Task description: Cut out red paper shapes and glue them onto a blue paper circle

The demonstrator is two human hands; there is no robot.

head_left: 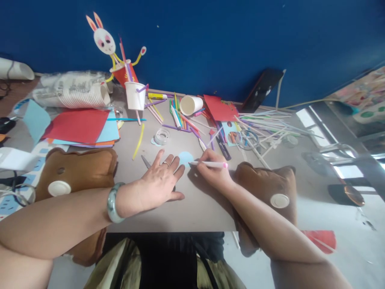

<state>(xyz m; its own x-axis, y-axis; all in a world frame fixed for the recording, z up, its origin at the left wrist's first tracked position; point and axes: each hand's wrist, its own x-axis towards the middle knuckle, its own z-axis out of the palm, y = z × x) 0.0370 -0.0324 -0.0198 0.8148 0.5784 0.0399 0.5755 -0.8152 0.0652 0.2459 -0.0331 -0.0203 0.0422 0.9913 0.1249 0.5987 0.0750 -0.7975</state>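
Observation:
My left hand (pixel 161 180) lies with its fingers spread on the table, over a pair of scissors (pixel 146 161) whose blade shows beside it. Its fingertips are near a small light blue paper circle (pixel 185 157). My right hand (pixel 215 170) is closed around a white and pink pen (pixel 218 164), whose tip is at the circle's right edge. A roll of clear tape (pixel 161 136) sits above my left hand, partly over another small blue paper piece.
Paper sheets (pixel 80 125) and bagged cups (pixel 72 90) are at the left. A rabbit figure (pixel 104 41) stands behind a white cup (pixel 135 96). Pens, a lying cup (pixel 191 105) and straws (pixel 267 132) fill the back. Brown cushions (pixel 81 168) (pixel 264 184) flank my arms.

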